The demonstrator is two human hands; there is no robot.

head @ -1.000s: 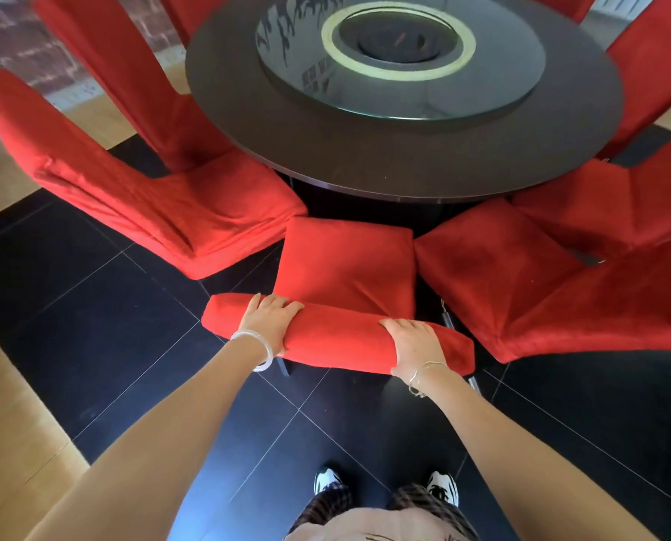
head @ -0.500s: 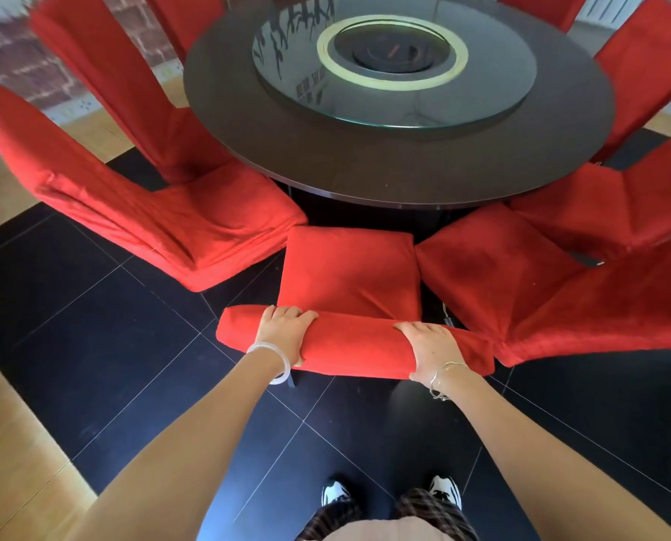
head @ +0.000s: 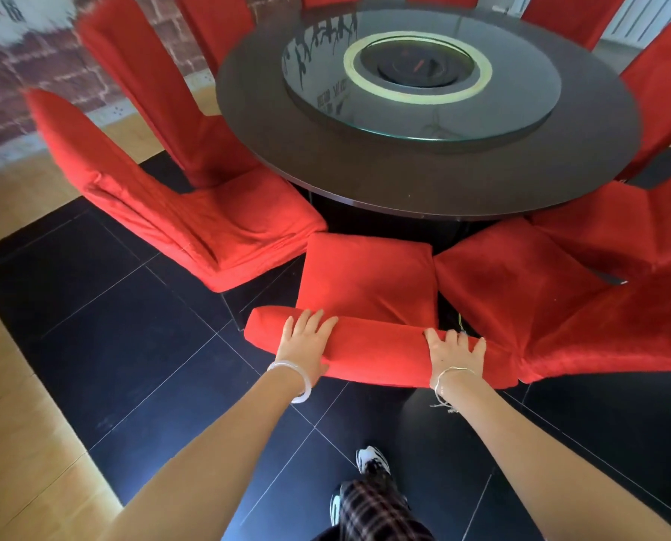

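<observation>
Left hand [head: 306,341] and right hand [head: 456,355] lie flat, fingers spread, atop the backrest of the red chair [head: 365,279]. Its seat stands just short of the round table [head: 404,189], seemingly not yet tucked under.

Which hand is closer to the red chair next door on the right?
Right. The right hand rests on the middle chair's backrest at the end beside that neighbouring chair; the left hand rests near the backrest's other end, farther away.
</observation>
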